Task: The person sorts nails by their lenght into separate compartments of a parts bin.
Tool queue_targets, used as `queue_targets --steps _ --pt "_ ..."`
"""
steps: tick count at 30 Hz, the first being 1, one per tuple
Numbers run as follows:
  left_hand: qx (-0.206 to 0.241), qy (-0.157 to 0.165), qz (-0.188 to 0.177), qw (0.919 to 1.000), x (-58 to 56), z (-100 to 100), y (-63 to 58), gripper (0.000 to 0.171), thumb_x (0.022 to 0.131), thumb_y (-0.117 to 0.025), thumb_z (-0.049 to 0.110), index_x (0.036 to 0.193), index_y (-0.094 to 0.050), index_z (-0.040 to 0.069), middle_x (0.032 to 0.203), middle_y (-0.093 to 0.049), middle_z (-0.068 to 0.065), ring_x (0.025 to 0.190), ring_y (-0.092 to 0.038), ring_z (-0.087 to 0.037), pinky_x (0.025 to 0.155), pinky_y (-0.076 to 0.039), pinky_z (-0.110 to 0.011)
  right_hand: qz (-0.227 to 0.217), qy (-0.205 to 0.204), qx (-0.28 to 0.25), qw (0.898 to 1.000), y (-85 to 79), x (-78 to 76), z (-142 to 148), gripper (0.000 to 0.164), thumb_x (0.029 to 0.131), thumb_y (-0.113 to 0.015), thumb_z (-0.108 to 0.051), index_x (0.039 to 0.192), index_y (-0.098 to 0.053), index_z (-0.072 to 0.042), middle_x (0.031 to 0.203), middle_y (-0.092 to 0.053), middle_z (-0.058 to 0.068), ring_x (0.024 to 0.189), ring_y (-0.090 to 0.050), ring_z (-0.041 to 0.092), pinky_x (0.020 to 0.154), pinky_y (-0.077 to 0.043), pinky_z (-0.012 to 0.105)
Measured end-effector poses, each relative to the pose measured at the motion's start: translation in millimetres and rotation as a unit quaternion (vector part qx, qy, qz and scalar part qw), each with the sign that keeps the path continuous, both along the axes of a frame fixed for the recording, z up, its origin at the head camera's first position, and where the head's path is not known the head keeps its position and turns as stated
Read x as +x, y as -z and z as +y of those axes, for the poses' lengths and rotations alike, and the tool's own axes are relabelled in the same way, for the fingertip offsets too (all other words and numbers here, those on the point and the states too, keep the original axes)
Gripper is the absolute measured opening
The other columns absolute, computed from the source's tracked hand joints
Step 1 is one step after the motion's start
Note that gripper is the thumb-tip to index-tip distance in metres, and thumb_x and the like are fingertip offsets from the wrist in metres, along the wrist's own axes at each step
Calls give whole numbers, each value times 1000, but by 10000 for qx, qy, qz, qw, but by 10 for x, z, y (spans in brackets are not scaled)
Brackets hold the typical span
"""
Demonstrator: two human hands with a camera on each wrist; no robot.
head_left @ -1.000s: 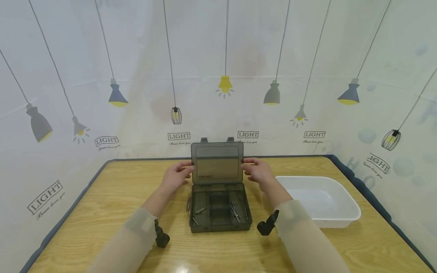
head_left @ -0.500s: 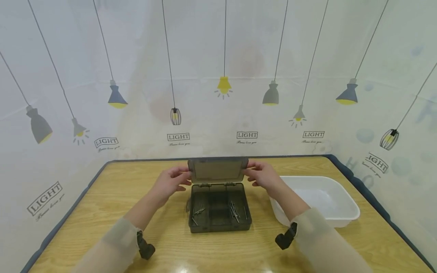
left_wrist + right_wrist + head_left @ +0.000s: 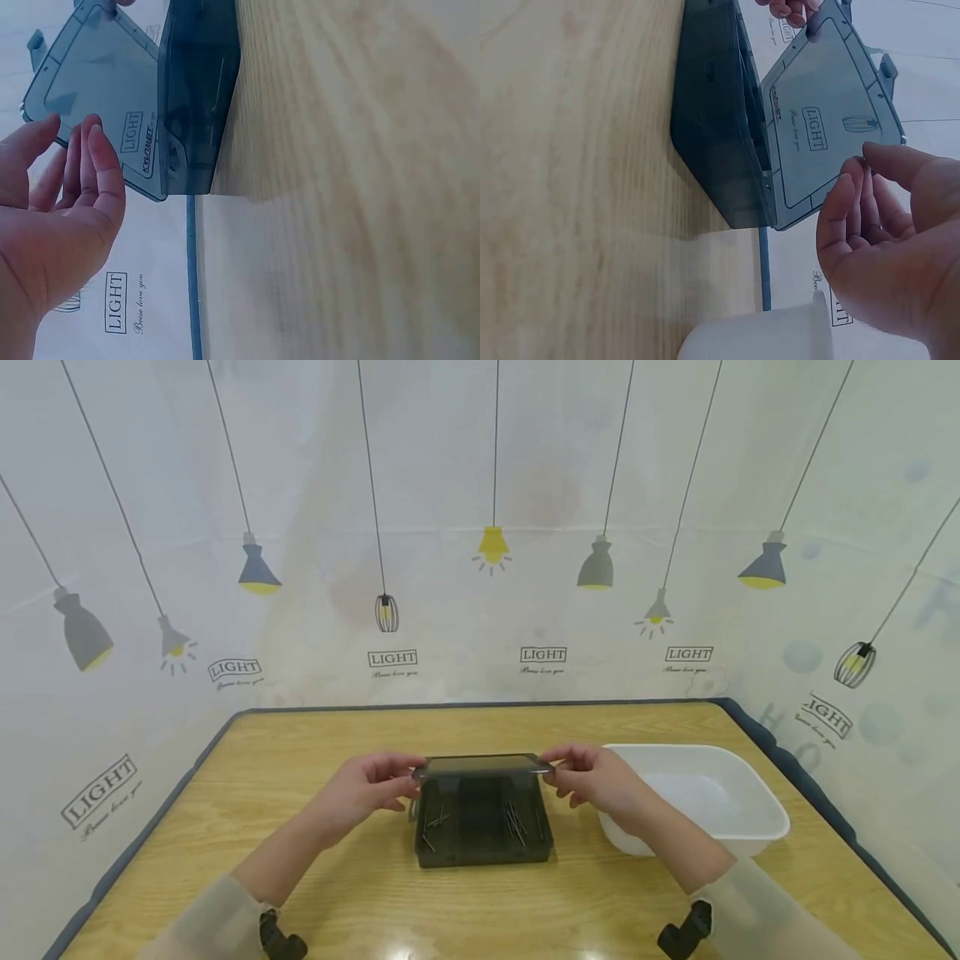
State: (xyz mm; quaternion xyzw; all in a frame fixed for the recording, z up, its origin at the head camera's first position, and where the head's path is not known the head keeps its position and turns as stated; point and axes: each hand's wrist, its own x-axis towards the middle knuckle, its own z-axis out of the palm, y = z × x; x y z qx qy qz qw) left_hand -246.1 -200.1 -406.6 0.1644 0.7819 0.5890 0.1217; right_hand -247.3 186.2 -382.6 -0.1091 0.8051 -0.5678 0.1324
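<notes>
A dark translucent plastic storage box (image 3: 483,853) stands on the table, its hinged lid (image 3: 483,766) raised at a slant over the compartments. My left hand (image 3: 356,797) pinches the lid's left edge between thumb and fingers. At the opposite edge, my right hand (image 3: 600,785) pinches the lid the same way. Through the smoky plastic show several thin metal pins (image 3: 514,822) on the right and more small metal pieces (image 3: 437,820) on the left. A latch tab (image 3: 887,66) sticks out from the lid's free edge in the right wrist view.
Right of the box is a white plastic tub (image 3: 765,793), partly behind my right forearm. Wood-grain table (image 3: 480,910) surrounds the box. A printed cloth backdrop (image 3: 315,610) with lamp drawings rises along the back and sides.
The lid has swung from nearly upright, forward and down toward the box. Both hands have come down and nearer with it, still holding its sides. The box and tub stay put.
</notes>
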Motion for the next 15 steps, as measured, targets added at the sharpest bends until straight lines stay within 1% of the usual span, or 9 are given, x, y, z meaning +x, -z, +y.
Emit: queue_targets --steps 1,2,5,8,12,15 --pt "6 34 -16 10000 27 -3 -3 47 109 -72 19 151 -63 1 128 -76 -17 111 -75 -18 92 -63 -34 -22 -38 -18 10000 4 27 11 35 106 -71 -14 139 -69 -2 102 -74 1 92 -66 19 78 -59 32" --pt "17 61 -32 10000 51 -5 -5 48 108 -72 18 151 -62 -1 127 -75 -18 111 -75 -18 92 -63 -34 -39 -69 -33 10000 13 48 21 35 106 -72 -14 139 -69 -2 102 -74 1 92 -66 20 78 -59 32" --pt "37 130 -105 9999 119 -13 -7 50 107 -73 18 153 -61 -1 128 -72 -24 110 -74 -19 93 -63 -35 -62 -220 -100 9997 36 101 47 39 105 -74 -13 141 -67 -1 102 -73 3 90 -65 19 77 -58 32" --pt "17 179 -251 9995 174 -26 -1 54 106 -75 19 155 -60 1 134 -70 -28 111 -74 -20 94 -63 -35 -144 -366 -148 9991 54 146 73 42 104 -75 -12 143 -65 0 102 -71 3 90 -65 18 77 -58 32" --pt "-38 335 -404 9986 229 -43 11 61 104 -79 22 157 -58 3 135 -68 -26 110 -72 -21 94 -63 -35 -275 -574 -134 9979 70 210 102 47 105 -74 -13 148 -62 1 106 -70 4 90 -65 18 78 -58 32" --pt "-99 489 -470 9976 264 -50 25 61 106 -77 25 159 -56 4 135 -67 -21 111 -71 -22 96 -63 -37 -350 -704 -71 9969 84 257 116 48 107 -73 -18 150 -61 0 109 -71 8 91 -66 20 79 -58 34"
